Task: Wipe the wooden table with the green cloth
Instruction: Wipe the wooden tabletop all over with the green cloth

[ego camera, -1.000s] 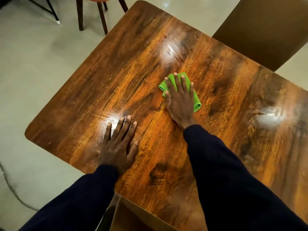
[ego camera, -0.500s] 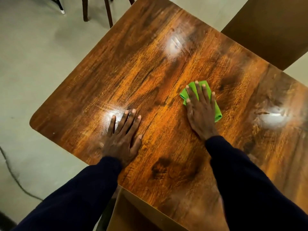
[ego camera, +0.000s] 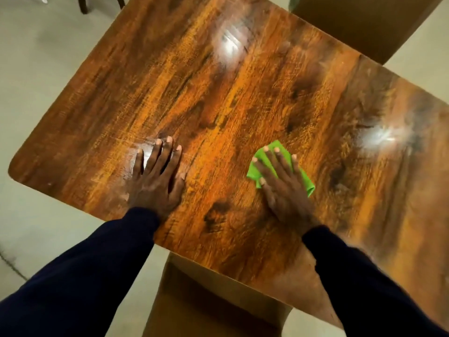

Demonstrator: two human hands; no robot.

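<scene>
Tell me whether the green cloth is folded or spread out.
Folded: the green cloth is a compact pad, barely wider than the flat right hand pressing it.

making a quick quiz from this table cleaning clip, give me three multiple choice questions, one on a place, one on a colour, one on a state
1. Where is the green cloth?
A. on the floor
B. under the right hand on the wooden table
C. draped over a chair

2. What colour are the sleeves?
A. dark navy
B. white
C. red

3. How does the left hand lie?
A. curled in a fist
B. lifted, holding a cup
C. flat on the table, fingers straight

Answers:
1 B, green edges show around the fingers of the right hand, which presses the cloth to the tabletop.
2 A, both forearms are covered in dark navy fabric.
3 C, its palm rests on the wood with the fingers spread and holding nothing.
</scene>
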